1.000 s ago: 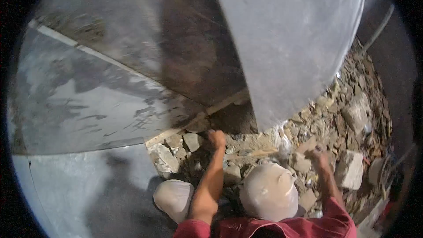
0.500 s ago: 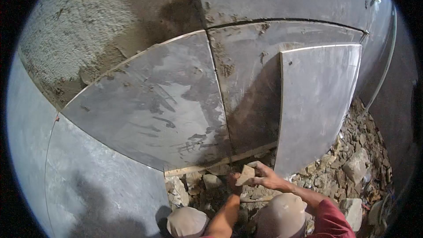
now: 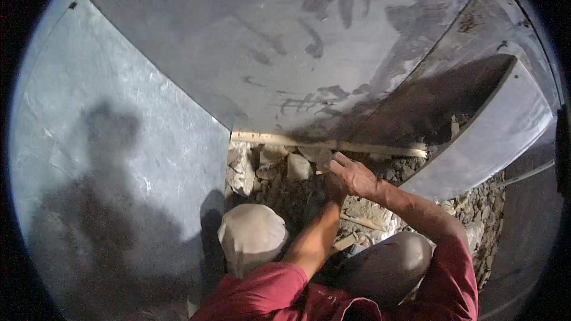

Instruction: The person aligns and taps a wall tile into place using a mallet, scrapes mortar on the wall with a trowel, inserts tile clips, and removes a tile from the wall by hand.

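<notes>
My two hands are together just below a wooden strip [image 3: 279, 138] that runs along the bottom of a large grey wall slab [image 3: 238, 53]. My right hand [image 3: 355, 178] is closed, its fingers curled at the strip's lower edge. Only a small pale edge of the stone chunk [image 3: 322, 172] seems to show beside its fingertips; the rest is hidden. My left hand [image 3: 336, 186] lies under and beside the right one, its fingers mostly covered. Several rough stones [image 3: 298, 167] sit close to the left of my hands.
A pale slab [image 3: 137, 113] stands at left, with my shadow on it. A loose grey slab [image 3: 493, 134] leans at right. Rubble [image 3: 476, 214] covers the ground. My knees [image 3: 253, 238] are near my arms, and a wood piece [image 3: 363, 221] lies between them.
The view has tipped down and turned left. My hands, earlier holding the stone chunk up in sight, are now closer to the wooden strip, and the chunk is mostly hidden.
</notes>
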`<state>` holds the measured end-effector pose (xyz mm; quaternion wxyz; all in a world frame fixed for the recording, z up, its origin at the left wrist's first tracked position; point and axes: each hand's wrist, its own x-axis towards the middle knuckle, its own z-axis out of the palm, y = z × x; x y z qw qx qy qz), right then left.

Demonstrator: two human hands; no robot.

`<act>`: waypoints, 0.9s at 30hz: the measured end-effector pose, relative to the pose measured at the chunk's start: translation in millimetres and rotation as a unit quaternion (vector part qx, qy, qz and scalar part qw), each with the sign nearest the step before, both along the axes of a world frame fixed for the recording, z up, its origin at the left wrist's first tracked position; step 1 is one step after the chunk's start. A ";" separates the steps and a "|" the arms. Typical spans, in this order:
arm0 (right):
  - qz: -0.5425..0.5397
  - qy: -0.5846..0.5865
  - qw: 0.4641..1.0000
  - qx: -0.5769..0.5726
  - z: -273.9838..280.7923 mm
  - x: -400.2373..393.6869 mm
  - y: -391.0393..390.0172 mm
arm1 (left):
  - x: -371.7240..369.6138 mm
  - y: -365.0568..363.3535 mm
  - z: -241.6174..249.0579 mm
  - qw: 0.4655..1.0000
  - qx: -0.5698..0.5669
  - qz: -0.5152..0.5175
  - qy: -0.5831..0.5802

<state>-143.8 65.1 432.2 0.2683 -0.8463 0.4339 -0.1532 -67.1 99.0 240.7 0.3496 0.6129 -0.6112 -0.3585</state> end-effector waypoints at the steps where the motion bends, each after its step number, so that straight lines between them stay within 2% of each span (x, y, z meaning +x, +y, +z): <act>1: 0.012 0.028 0.999 0.031 2.0 3.1 -0.1 | -0.7 0.8 1.8 1.000 -0.002 0.004 0.004; 2: 0.021 0.058 0.996 0.057 5.3 6.8 -1.7 | -1.4 -0.4 4.1 1.000 -0.002 0.007 0.007; 3: 0.032 0.041 0.998 0.045 8.0 16.7 -2.0 | -2.1 -0.4 6.3 1.000 -0.003 0.009 0.010; 6: 0.062 0.063 0.990 -0.107 -22.2 22.1 0.0 | -2.9 -2.4 10.7 1.000 -0.008 0.014 0.018; 11: 0.037 0.111 0.979 -0.166 -24.7 14.7 -11.5 | -5.9 -5.6 15.5 0.999 -0.025 0.019 0.025; 14: 0.017 0.135 0.987 -0.087 -34.4 3.2 -16.9 | -8.8 -9.9 22.5 0.999 -0.043 0.022 0.023; 15: 0.038 0.121 0.982 -0.141 -47.3 -2.5 -21.0 | -9.9 -8.5 25.2 0.998 -0.051 0.023 0.020; 18: 0.036 0.112 0.992 -0.041 -60.5 -11.9 -25.6 | -13.0 -11.6 22.0 0.999 -0.044 0.022 0.020; 19: 0.042 0.111 0.993 -0.024 -64.4 -12.8 -28.1 | -13.9 -9.9 15.3 0.999 -0.006 0.017 0.041; 21: 0.052 0.111 0.992 0.012 -78.1 -14.7 -31.7 | -16.1 -12.6 7.0 1.000 -0.005 0.009 -0.023; 23: -0.004 0.062 0.996 0.064 -94.5 -13.4 -30.3 | -19.2 -11.6 -2.4 0.998 -0.009 0.018 -0.060; 24: -0.032 0.038 0.995 0.088 -98.4 -12.3 -30.3 | -25.3 -9.1 -21.9 0.997 -0.015 0.032 -0.065; 27: -0.115 0.022 0.986 0.121 -80.2 -3.4 -34.6 | -26.9 -9.3 -21.4 0.996 -0.032 0.065 -0.053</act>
